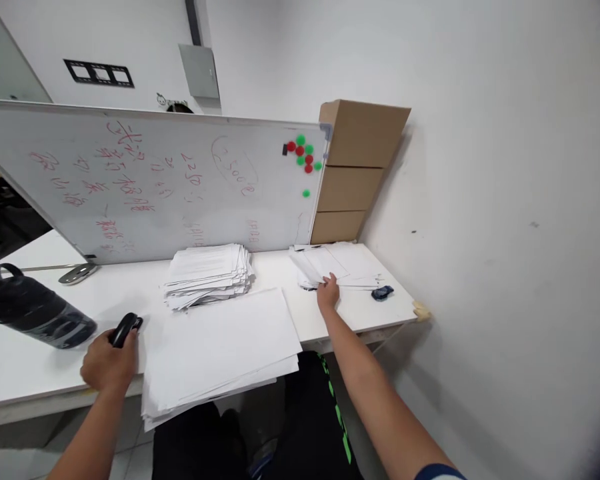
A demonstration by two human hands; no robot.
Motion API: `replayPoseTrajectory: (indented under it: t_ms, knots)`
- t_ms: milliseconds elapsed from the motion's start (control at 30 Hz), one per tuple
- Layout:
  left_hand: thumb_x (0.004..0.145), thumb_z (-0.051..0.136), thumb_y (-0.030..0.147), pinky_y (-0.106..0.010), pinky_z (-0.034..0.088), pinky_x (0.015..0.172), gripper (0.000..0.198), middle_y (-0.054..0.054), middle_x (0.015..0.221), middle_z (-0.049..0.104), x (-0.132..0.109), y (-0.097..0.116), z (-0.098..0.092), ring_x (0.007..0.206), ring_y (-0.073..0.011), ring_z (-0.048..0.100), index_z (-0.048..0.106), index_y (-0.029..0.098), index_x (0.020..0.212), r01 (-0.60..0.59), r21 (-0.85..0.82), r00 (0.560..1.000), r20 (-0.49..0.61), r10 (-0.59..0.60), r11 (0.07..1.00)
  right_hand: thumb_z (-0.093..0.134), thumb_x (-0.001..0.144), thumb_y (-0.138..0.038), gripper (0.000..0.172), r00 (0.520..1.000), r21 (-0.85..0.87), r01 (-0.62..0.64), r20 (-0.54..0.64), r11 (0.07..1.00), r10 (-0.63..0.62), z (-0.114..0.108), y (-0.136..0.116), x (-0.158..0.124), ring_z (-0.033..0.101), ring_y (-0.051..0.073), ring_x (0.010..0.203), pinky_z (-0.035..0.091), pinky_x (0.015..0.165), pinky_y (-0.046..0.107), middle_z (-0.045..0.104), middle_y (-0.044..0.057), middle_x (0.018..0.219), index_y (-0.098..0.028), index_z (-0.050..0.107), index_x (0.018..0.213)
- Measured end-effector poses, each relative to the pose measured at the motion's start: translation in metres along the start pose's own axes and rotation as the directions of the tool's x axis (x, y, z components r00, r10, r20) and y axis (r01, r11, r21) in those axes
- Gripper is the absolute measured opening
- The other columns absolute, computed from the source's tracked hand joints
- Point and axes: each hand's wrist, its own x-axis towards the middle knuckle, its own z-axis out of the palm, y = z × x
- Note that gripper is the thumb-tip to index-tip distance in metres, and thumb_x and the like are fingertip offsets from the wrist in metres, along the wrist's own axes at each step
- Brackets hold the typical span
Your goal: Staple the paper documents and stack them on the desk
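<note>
My left hand (pixel 111 360) is closed around a black stapler (pixel 127 328), held at the table's front edge beside a dark water bottle (pixel 35 310). Over on the right, my right hand (pixel 329 293) pinches the near edge of a paper sheet (pixel 307 267), which looks slightly raised from the papers (pixel 360 263) under it. Between my hands, a loose stack of white paper (pixel 220 347) overhangs the front edge above my lap. Behind that stack sits a thicker pile of printed sheets (pixel 207 270), its edges uneven.
A whiteboard (pixel 180 180) with red writing and round magnets stands along the back of the white table (pixel 275 267). Stacked cardboard boxes (pixel 355 170) lean by the right wall. A small dark object (pixel 382 293) lies near the right end; a computer mouse (pixel 78 273) is at the left.
</note>
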Motion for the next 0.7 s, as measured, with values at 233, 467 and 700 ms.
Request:
replayPoseTrajectory:
  t_ms: [233, 467, 700]
  knots:
    - [0.081, 0.055, 0.06, -0.036, 0.047, 0.075, 0.056, -0.007, 0.109, 0.068, -0.002, 0.001, -0.006, 0.092, -0.0281, 0.063, 0.06, 0.025, 0.124, -0.031, -0.016, 0.999, 0.033, 0.032, 0.999, 0.041, 0.095, -0.035, 0.043, 0.999, -0.142, 0.022, 0.047, 0.99, -0.016, -0.001, -0.014, -0.002, 0.052, 0.029, 0.128, 0.028, 0.112, 0.047, 0.061, 0.016, 0.136, -0.017, 0.064, 0.127]
    - [0.086, 0.045, 0.066, -0.045, 0.05, 0.08, 0.064, -0.018, 0.113, 0.067, -0.009, 0.002, -0.019, 0.1, -0.0366, 0.064, 0.062, 0.017, 0.125, -0.091, -0.118, 0.995, 0.034, 0.096, 0.989, 0.049, 0.091, -0.049, 0.061, 0.99, -0.272, -0.015, 0.131, 0.962, 0.052, 0.007, -0.011, 0.002, 0.02, 0.032, 0.149, 0.003, 0.115, 0.066, 0.03, 0.017, 0.161, -0.019, 0.05, 0.144]
    - [0.085, 0.048, 0.064, -0.049, 0.051, 0.08, 0.063, -0.021, 0.111, 0.067, -0.011, 0.005, -0.022, 0.101, -0.0393, 0.064, 0.062, 0.016, 0.123, -0.083, -0.141, 0.996, 0.031, 0.088, 0.987, 0.04, 0.097, -0.049, 0.055, 0.985, -0.28, 0.025, 0.17, 0.96, 0.024, 0.011, -0.005, 0.006, 0.021, 0.033, 0.149, 0.004, 0.112, 0.07, 0.028, 0.018, 0.162, -0.021, 0.05, 0.144]
